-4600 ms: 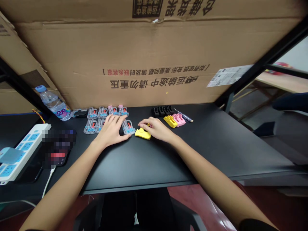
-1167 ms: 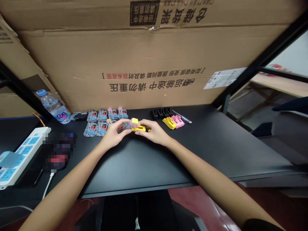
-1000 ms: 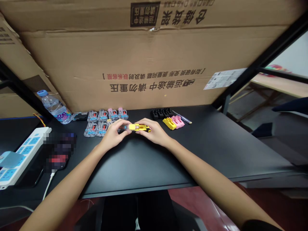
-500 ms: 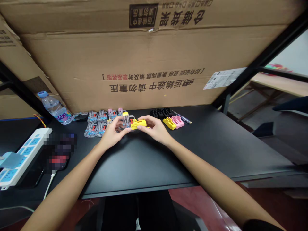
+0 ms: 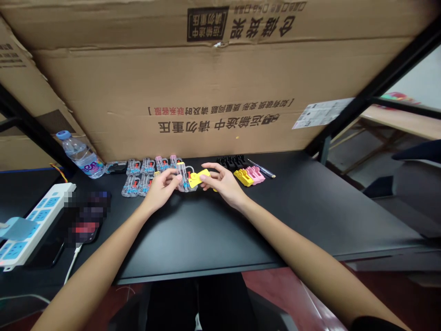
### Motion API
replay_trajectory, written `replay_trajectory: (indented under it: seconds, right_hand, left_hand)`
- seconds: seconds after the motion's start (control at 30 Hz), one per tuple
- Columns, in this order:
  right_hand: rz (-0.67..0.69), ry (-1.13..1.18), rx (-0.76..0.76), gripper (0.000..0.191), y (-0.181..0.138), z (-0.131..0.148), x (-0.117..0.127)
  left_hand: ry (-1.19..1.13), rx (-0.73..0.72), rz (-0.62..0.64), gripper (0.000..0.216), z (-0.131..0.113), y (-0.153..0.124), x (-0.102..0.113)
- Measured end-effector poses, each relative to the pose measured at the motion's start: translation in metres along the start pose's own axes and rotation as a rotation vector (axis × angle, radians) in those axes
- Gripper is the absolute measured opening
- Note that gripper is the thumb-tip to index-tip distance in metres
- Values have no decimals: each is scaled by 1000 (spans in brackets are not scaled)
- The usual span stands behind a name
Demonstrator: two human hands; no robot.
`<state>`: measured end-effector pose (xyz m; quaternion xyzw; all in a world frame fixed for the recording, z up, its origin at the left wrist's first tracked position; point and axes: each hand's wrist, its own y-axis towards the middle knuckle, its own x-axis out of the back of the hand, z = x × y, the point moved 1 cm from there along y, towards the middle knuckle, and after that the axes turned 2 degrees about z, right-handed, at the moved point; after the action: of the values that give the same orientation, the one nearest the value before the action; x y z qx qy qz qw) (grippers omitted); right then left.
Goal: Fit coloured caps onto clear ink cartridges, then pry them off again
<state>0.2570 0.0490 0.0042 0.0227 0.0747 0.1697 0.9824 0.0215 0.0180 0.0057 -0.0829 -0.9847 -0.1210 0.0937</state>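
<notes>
Left hand (image 5: 160, 190) grips a clear case (image 5: 181, 178), right hand (image 5: 225, 185) pinches a yellow piece (image 5: 200, 177) overlapping it in view, nearer the table's (image 5: 193, 234) back edge than front; steady the case, angling the yellow piece gently.

Clear case (image 5: 182, 181) and yellow piece (image 5: 200, 177) — each part-covered by fingers.
Left hand (image 5: 160, 189): hides the case's left side, plus most of a yellow-tipped case (image 5: 157, 174) behind. Right hand (image 5: 227, 185): covers the piece's right end; yellow bit (image 5: 215, 190) beneath, too little showing to identify. Contact between case and piece: cannot be told from here. Phone (image 5: 87, 220): screen blurred into blocks. Power strip (image 5: 44, 215): cut off at left. Cardboard (image 5: 220, 73): runs out of view above. Reddish item (image 5: 399, 97), far table (image 5: 403, 122): blurred. Dark blue shape (image 5: 420, 147): cropped at right — unidentifiable.
</notes>
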Motion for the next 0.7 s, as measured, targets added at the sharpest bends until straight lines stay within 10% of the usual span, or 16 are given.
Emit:
replay_trajectory:
  seconds: [0.7]
  right_hand:
    - [130,-177,93,49,-6,-2,-12]
  left_hand:
    - [92,19,163,42,-12,-6,-9]
